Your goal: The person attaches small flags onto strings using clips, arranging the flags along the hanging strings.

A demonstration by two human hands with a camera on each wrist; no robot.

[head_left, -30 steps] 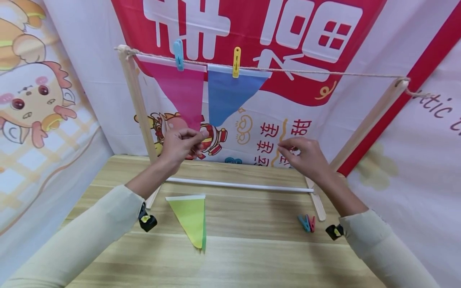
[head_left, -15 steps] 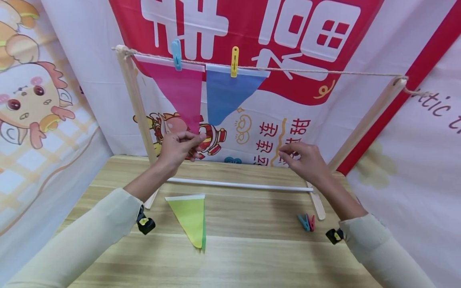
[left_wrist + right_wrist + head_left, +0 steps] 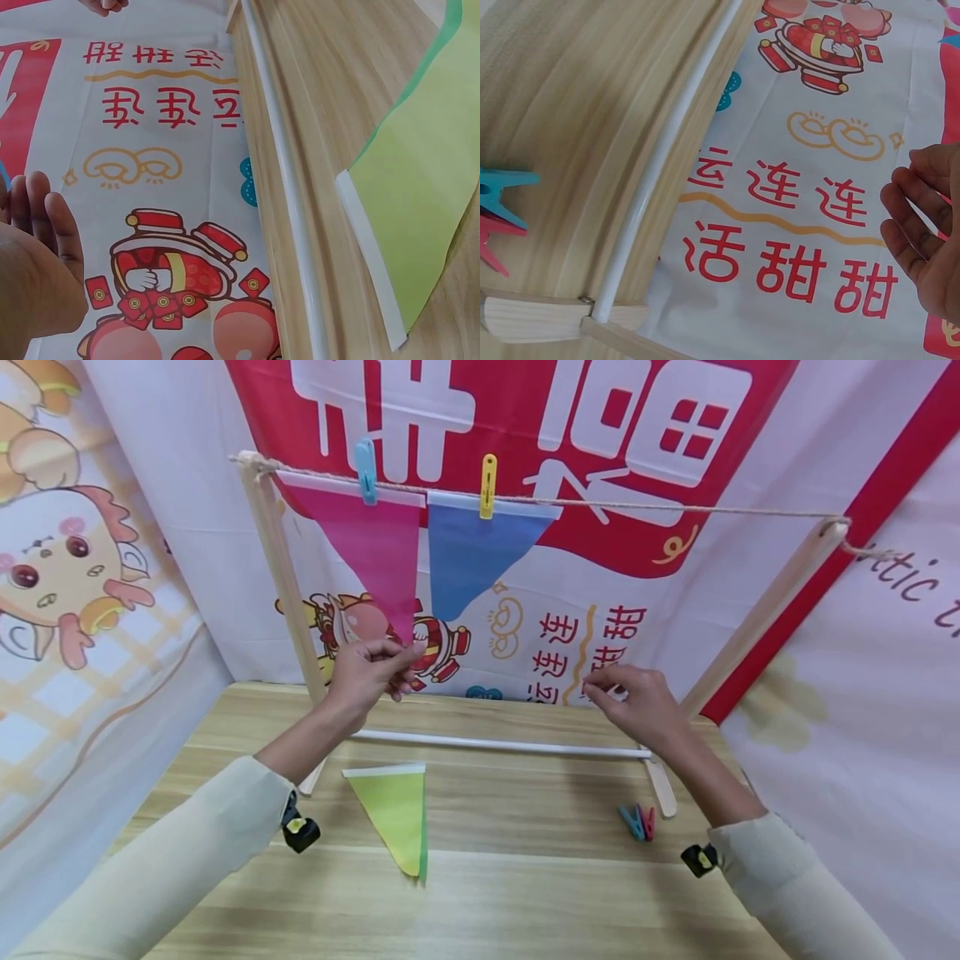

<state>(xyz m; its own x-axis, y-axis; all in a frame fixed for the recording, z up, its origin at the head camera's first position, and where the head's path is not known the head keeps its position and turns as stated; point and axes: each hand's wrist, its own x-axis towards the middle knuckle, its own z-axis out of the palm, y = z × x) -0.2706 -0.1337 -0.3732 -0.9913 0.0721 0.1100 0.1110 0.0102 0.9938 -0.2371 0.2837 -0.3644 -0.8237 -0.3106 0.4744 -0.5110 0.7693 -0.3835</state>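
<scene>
In the head view my left hand [image 3: 375, 672] hovers in front of the lower tip of a pink pennant [image 3: 378, 539], fingers loosely bent. Whether it touches the cloth I cannot tell. My right hand [image 3: 633, 697] is held in the air to the right, its fingers relaxed with nothing between them. A blue clothespin [image 3: 366, 472] fastens the pink pennant to a twine line [image 3: 675, 508]. Beside it hangs a blue pennant [image 3: 480, 547] under a yellow clothespin [image 3: 487, 487]. A yellow-green pennant [image 3: 393, 814] lies on the table, a green one [image 3: 424, 835] showing beneath it.
Wooden posts [image 3: 281, 577] [image 3: 772, 610] stand at both ends of the twine. A white rod [image 3: 502, 744] runs low between them. Teal [image 3: 632, 821] and red [image 3: 648, 822] clothespins lie on the wooden table [image 3: 525, 902] near the right foot. A printed cloth hangs behind.
My left hand has shifted slightly left and down; my right hand has sunk slightly. The pennants and clothespins keep their places, while the head view has drifted a little.
</scene>
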